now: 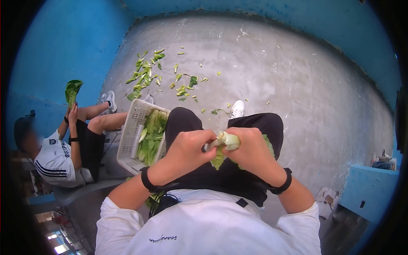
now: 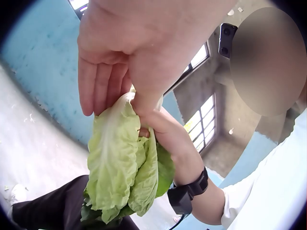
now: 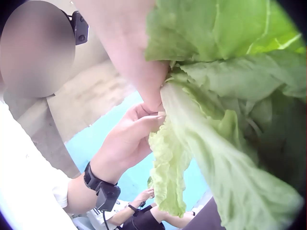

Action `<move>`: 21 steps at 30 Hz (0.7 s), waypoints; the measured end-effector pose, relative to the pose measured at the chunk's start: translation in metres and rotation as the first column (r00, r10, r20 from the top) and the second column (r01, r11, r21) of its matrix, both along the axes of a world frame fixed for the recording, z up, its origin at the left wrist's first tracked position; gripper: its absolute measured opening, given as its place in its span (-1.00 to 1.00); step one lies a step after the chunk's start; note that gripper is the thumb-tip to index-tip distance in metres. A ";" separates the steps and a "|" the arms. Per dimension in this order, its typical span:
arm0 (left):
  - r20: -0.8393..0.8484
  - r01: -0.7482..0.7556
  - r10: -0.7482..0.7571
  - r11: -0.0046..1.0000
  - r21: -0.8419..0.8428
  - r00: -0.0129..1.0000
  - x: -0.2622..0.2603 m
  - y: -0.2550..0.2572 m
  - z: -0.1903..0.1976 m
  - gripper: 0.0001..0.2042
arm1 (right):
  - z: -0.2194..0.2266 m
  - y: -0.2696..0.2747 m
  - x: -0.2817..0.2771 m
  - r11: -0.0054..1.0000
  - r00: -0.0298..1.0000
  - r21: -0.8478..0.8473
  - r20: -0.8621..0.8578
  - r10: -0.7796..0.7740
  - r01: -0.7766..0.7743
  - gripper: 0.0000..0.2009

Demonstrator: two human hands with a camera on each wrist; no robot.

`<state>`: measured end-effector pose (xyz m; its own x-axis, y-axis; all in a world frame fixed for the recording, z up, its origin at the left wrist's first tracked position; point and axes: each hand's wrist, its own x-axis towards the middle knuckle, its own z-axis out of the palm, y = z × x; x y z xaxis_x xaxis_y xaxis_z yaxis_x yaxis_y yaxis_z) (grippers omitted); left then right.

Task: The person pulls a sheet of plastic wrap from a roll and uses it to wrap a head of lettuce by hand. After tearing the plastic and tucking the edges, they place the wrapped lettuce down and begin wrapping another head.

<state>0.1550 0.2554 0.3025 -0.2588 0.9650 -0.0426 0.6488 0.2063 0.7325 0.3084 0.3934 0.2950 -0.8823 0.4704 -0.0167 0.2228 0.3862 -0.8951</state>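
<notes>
A lettuce head [image 1: 230,141] is held over the lap, its pale cut stem end facing up and its leaves hanging below. My right hand [image 1: 255,149] grips it around the base; in the right wrist view the broad green leaves [image 3: 216,139] spread out under that hand [image 3: 127,43]. Close against it, my left hand [image 1: 191,146] pinches the base of a pale outer leaf [image 3: 170,167]. The left wrist view has this leaf [image 2: 112,153] hanging down from the left fingers and thumb, overlapping the rest of the head.
A white plastic crate [image 1: 127,142] with several lettuce heads [image 1: 155,131] stands by my left knee. Further left sits another person [image 1: 57,155] holding a leafy green [image 1: 73,89]. Torn leaves [image 1: 144,75] litter the floor ahead. A blue ledge [image 1: 367,191] is at the right.
</notes>
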 end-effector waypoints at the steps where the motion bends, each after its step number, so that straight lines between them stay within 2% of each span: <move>1: -0.020 0.012 -0.012 1.000 0.022 1.000 0.000 -0.001 -0.001 -0.82 | 0.001 0.002 0.001 0.999 1.000 0.026 0.012 0.022 -0.022 -0.81; 3: -0.041 0.057 -0.056 0.998 0.022 0.998 -0.002 -0.001 0.002 -0.82 | 0.005 0.006 0.003 0.995 0.997 0.078 0.038 0.066 -0.069 -0.80; 6: -0.094 0.109 -0.105 0.993 0.042 0.990 -0.004 -0.001 0.008 -0.83 | 0.010 0.009 0.006 0.994 0.995 0.061 0.032 0.091 -0.093 -0.81; 9: -0.103 0.134 -0.130 0.991 0.029 0.986 -0.012 -0.004 0.012 -0.83 | 0.004 0.020 0.013 0.977 0.988 0.145 0.010 0.157 -0.157 -0.80; 10: -0.098 0.138 -0.136 0.990 0.018 0.986 -0.018 -0.005 0.014 -0.82 | 0.006 0.023 0.016 0.987 0.991 0.098 0.041 0.126 -0.130 -0.80; 11: -0.011 0.111 -0.112 0.989 -0.093 0.994 -0.023 -0.006 0.024 -0.82 | 0.009 0.027 0.020 0.994 0.993 0.051 0.073 0.097 -0.101 -0.80; 12: 0.159 0.017 0.000 0.995 -0.101 0.987 -0.026 -0.009 0.023 -0.83 | 0.010 0.032 0.023 0.998 0.992 0.008 0.105 0.069 -0.070 -0.79; 13: 0.325 -0.075 0.112 0.989 -0.124 0.939 -0.029 -0.011 0.021 -0.84 | 0.004 0.039 0.027 0.990 0.991 -0.134 0.118 0.067 -0.051 -0.83; 14: 0.480 -0.158 0.218 0.974 -0.163 0.850 -0.031 -0.013 0.017 -0.84 | 0.002 0.041 0.028 0.961 0.994 -0.276 0.100 0.045 -0.016 -0.85; 15: 0.591 -0.144 0.237 0.969 -0.201 0.771 -0.037 -0.014 0.012 -0.83 | 0.000 0.044 0.026 0.911 0.996 -0.411 0.086 0.019 0.018 -0.87; 17: 0.661 -0.118 0.224 0.972 -0.201 0.716 -0.039 -0.016 0.004 -0.80 | 0.001 0.048 0.028 0.791 0.999 -0.612 0.049 0.014 0.019 -0.88; 20: 0.769 -0.091 0.193 0.981 -0.174 0.610 -0.033 -0.015 -0.003 -0.75 | 0.001 0.044 0.027 0.678 0.999 -0.735 -0.015 -0.032 0.011 -0.88; 21: 0.803 -0.094 0.185 0.983 -0.160 0.566 -0.030 -0.013 -0.003 -0.74 | -0.003 0.042 0.025 0.647 0.995 -0.762 -0.085 -0.058 -0.027 -0.89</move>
<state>0.1249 0.2425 0.2992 -0.2022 0.8996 -0.3870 -0.2517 0.3342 0.9083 0.3331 0.4352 0.2916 -0.8919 0.3435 -0.2943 0.1223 -0.4432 -0.8880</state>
